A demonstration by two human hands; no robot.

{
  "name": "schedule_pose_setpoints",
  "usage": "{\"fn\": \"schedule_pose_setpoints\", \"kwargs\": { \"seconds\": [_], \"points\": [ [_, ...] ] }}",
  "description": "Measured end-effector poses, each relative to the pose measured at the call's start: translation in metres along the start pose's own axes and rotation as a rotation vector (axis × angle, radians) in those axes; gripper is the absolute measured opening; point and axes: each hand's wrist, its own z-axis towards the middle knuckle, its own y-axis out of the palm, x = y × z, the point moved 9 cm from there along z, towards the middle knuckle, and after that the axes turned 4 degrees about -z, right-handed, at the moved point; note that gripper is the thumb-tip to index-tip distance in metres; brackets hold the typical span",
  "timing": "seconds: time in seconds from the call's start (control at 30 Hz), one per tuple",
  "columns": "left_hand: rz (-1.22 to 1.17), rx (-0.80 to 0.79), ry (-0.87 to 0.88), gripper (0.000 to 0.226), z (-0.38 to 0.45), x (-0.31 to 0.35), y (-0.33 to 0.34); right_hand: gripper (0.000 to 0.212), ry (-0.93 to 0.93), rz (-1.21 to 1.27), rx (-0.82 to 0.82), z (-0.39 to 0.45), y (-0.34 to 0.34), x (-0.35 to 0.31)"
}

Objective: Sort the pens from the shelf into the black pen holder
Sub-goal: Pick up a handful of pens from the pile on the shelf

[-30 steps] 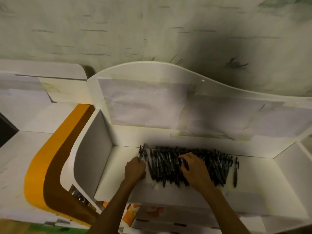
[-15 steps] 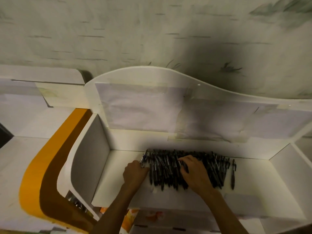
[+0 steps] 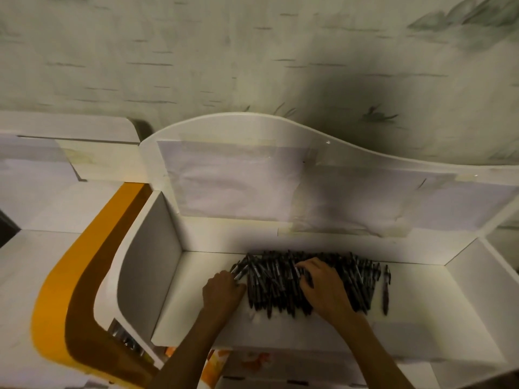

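A dense heap of slim dark pens lies on the smooth white shelf, mostly pointing front to back. The left hand grasps a few at the heap's left edge. The right hand rests on top, fingers curled into them.

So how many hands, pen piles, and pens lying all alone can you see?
Hands: 2, left hand and right hand
Pen pile: 1, pens too many to count
Lone pen apart on the shelf: 1
Total: 4
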Motion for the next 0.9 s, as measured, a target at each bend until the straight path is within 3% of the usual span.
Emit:
{"fn": "schedule_pose_setpoints", "kwargs": {
  "seconds": [0.17, 0.37, 0.67, 0.8, 0.9],
  "points": [
    [0.048, 0.012, -0.036, 0.043, 0.002, 0.001, -0.007, 0.030, 0.011, 0.007, -0.006, -0.001, 0.003, 0.001],
    [-0.367, -0.105, -0.151, 0.039, 0.006, -0.006, 0.012, 0.029, 0.007, 0.023, -0.003, -0.001, 0.001, 0.006],
    [-0.296, -0.020, -0.106, 0.044, 0.009, 0.002, 0.005, 0.031, 0.011, 0.030, 0.018, 0.004, -0.002, 0.004],
    [-0.488, 0.045, -0.135, 0.036, 0.008, -0.008, 0.003, 0.033, 0.000, 0.017, 0.008, 0.008, 0.000, -0.001],
    [-0.656, 0.078, -0.107, 0.016, 0.010, -0.016, 0.001, 0.031, -0.006, 0.035, 0.024, 0.010, -0.001, -0.004]
  ]
}}
